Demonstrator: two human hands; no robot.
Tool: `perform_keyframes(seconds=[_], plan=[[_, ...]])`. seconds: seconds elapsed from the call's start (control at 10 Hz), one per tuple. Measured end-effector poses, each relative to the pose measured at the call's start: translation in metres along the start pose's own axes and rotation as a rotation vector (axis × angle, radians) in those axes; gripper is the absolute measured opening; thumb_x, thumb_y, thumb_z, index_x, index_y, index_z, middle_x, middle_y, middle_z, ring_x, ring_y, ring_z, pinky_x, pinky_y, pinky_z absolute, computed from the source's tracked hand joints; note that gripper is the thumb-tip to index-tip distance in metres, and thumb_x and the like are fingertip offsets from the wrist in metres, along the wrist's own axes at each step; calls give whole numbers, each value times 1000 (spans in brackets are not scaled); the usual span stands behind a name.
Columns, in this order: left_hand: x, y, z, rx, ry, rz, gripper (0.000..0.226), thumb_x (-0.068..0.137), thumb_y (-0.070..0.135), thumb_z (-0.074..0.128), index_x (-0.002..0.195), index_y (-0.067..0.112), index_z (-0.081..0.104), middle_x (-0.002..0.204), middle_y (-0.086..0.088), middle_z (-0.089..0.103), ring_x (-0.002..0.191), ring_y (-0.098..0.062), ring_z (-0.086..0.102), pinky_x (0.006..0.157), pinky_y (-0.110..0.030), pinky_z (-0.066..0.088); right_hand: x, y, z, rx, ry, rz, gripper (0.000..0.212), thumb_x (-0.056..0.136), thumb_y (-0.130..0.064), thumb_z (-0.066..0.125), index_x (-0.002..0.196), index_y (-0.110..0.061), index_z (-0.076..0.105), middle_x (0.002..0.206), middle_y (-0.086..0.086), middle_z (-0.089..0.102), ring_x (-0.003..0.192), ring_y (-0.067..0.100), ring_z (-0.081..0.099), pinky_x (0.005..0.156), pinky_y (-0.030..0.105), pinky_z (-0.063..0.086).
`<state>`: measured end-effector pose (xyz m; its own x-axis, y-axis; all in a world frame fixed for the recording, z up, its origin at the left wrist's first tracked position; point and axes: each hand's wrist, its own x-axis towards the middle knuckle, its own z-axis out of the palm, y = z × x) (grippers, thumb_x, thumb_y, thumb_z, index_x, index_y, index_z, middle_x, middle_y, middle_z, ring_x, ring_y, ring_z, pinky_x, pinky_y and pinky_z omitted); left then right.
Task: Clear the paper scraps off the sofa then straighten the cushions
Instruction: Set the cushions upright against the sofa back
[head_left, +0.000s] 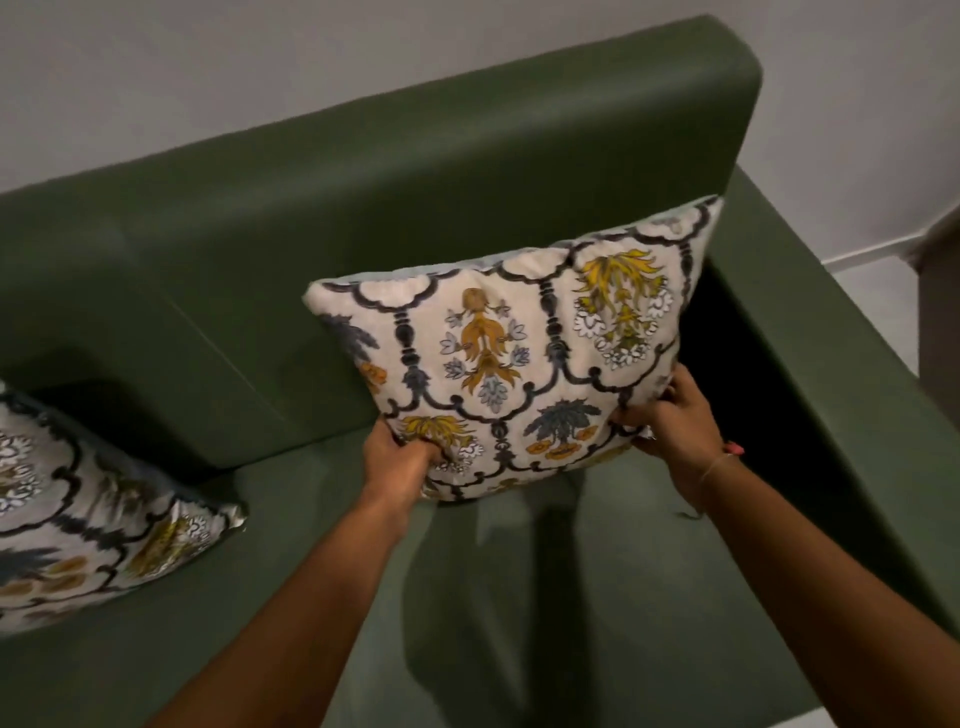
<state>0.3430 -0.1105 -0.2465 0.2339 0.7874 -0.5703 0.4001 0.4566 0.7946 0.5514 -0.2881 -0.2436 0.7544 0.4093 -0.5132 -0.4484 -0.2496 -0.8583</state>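
A cream cushion with a floral print (519, 353) stands tilted against the backrest at the right end of the green sofa (291, 218). My left hand (400, 457) grips its lower left corner. My right hand (670, 415) grips its lower right edge, close to the armrest. A second cushion of the same print (88, 514) lies flat on the seat at the far left, partly cut off by the frame. I see no paper scraps on the seat.
The sofa's right armrest (831, 374) runs along the right side, with a dark gap between it and the held cushion. A pale wall (208, 78) rises behind the backrest. Light floor (872, 291) shows beyond the armrest.
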Motion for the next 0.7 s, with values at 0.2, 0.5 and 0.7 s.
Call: perform_keyframes(seconds=[0.2, 0.5, 0.7], plan=[[22, -3, -11, -41, 17, 41, 57, 64, -20, 53, 110, 13, 59, 99, -4, 69, 97, -25, 61, 70, -27, 51, 10, 7, 38, -80, 0, -38, 77, 71, 7, 64, 137, -29, 45, 116, -8, 62, 105, 21, 57, 84, 43, 54], [28, -31, -40, 30, -145, 72, 91, 57, -5, 75, 139, 23, 46, 119, 4, 65, 109, -13, 59, 99, -34, 49, -28, 16, 45, -212, 194, -54, 85, 77, 3, 68, 148, -19, 27, 151, 10, 39, 137, 31, 38, 110, 51, 37], [-11, -81, -146, 645, -149, 50, 75, 77, 31, 68, 145, 29, 36, 145, -5, 52, 129, -27, 52, 110, -37, 41, -166, -43, 76, 5, 86, -310, 64, 81, -14, 72, 138, -25, 46, 136, 2, 59, 125, 16, 57, 99, 36, 51]])
